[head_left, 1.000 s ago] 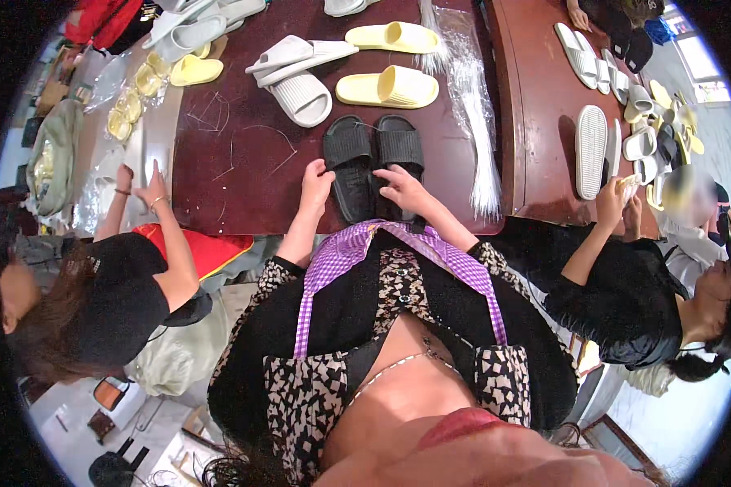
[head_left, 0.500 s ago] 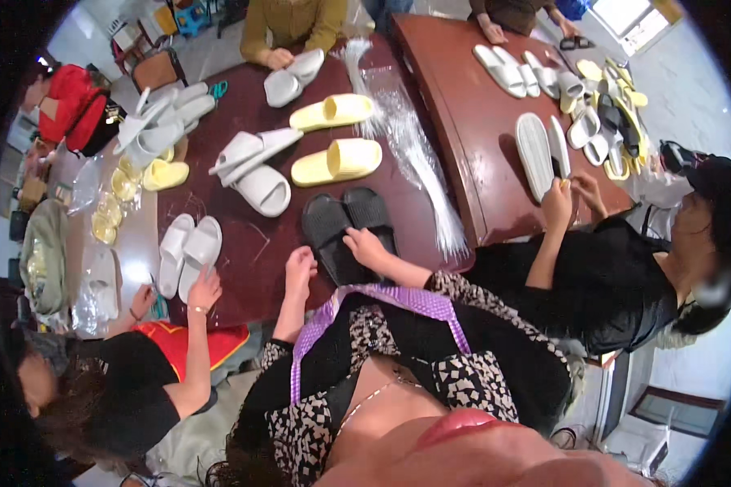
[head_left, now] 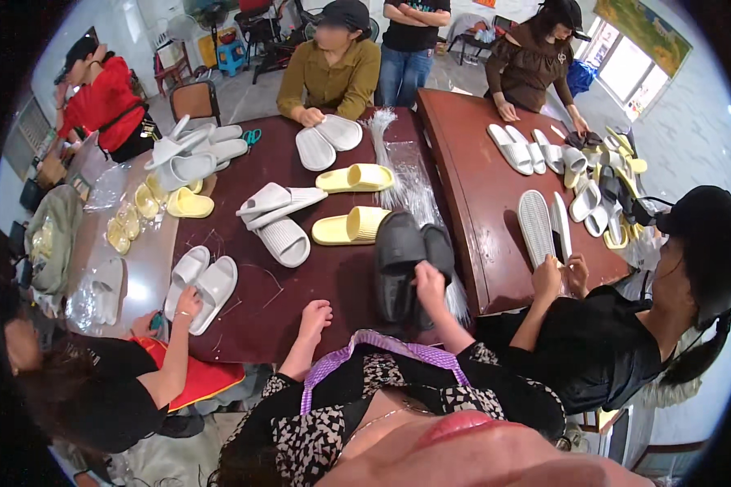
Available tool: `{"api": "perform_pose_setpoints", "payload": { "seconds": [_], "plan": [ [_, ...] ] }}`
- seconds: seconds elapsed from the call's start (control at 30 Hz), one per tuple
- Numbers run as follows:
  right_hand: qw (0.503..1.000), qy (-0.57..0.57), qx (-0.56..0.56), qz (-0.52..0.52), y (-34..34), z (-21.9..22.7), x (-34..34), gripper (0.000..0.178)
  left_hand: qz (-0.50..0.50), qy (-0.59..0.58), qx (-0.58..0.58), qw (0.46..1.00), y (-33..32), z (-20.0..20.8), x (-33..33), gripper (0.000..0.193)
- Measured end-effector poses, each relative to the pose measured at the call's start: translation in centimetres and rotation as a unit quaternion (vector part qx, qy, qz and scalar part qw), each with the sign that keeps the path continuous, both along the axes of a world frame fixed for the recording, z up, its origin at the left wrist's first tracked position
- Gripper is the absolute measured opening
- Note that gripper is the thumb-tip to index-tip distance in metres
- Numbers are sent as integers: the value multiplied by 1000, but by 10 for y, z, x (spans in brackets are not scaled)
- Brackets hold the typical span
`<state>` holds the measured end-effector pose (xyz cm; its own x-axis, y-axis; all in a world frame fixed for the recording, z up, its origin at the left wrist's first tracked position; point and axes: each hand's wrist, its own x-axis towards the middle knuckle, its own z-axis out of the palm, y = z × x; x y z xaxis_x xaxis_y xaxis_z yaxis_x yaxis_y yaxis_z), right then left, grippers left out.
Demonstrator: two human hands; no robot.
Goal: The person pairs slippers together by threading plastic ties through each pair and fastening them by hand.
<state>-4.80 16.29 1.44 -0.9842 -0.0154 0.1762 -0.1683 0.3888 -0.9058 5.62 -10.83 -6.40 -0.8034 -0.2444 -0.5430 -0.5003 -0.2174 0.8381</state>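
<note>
A pair of black slippers (head_left: pixel 398 243) is tilted up off the right part of the dark red table, close to my body. My right hand (head_left: pixel 432 286) is closed on the pair between the two slippers, with its fingertips hidden against them. My left hand (head_left: pixel 314 320) is held over the table's near edge, apart from the slippers. Its fingers are curled in, and whether something thin is between them is too small to make out. Just beyond the black pair lie two yellow slippers (head_left: pixel 353 226), one behind the other. The nearer yellow one is partly covered by the black pair.
Grey slippers (head_left: pixel 280 239) lie left of the yellow ones. A bundle of thin white ties (head_left: pixel 421 188) runs along the table's right side. A co-worker's hand (head_left: pixel 188 302) touches white slippers at left. Another co-worker handles a slipper (head_left: pixel 536 227) at the right table (head_left: pixel 471 195).
My right hand has lifted the black slippers off the table and moved them right. My left hand has drawn away from them. The head view has tilted up.
</note>
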Motion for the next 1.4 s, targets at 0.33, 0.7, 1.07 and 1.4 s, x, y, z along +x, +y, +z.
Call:
{"api": "perform_pose_setpoints", "payload": {
  "seconds": [0.33,0.7,1.07,1.4],
  "plan": [
    [965,143,139,-171,149,64,-217,26,8,19,17,1000,4,5,0,25],
    [998,58,-1,-11,53,-14,-184,24,17,-16,-53,998,-1,-15,4,26],
    [973,-113,160,118,-37,-63,-158,31,-88,170,-555,809,8,-33,-12,13],
    [972,-139,178,69,-65,-67,-205,42,-83,226,-585,774,9,-24,-5,13]
  ]
}}
